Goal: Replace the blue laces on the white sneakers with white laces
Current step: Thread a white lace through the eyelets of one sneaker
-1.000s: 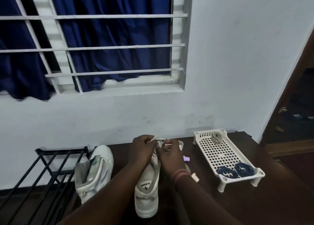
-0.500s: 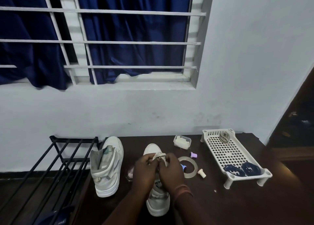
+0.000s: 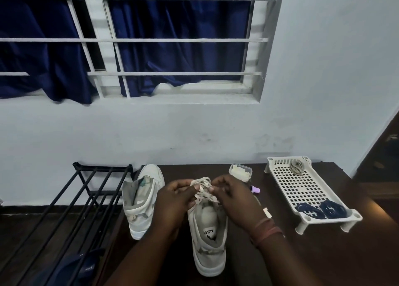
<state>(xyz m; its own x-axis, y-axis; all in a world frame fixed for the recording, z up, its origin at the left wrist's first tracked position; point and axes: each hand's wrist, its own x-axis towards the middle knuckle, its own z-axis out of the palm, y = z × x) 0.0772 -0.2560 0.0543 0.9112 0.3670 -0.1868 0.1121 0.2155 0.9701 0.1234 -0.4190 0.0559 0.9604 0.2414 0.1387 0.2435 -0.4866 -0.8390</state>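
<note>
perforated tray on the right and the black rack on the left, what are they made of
Perforated tray: looks like moulded plastic, matte off-white, judging by its grid of punched holes and stubby moulded legs.
Black rack: probably painted or coated metal, given its thin straight dark bars with a slight sheen; I can't be sure.

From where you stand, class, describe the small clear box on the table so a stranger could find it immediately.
Start at the dark wooden table under the barred window. Near its back edge by the wall, left of the white perforated tray, sits the small clear box. It is the only see-through container, holding pale contents.
</note>
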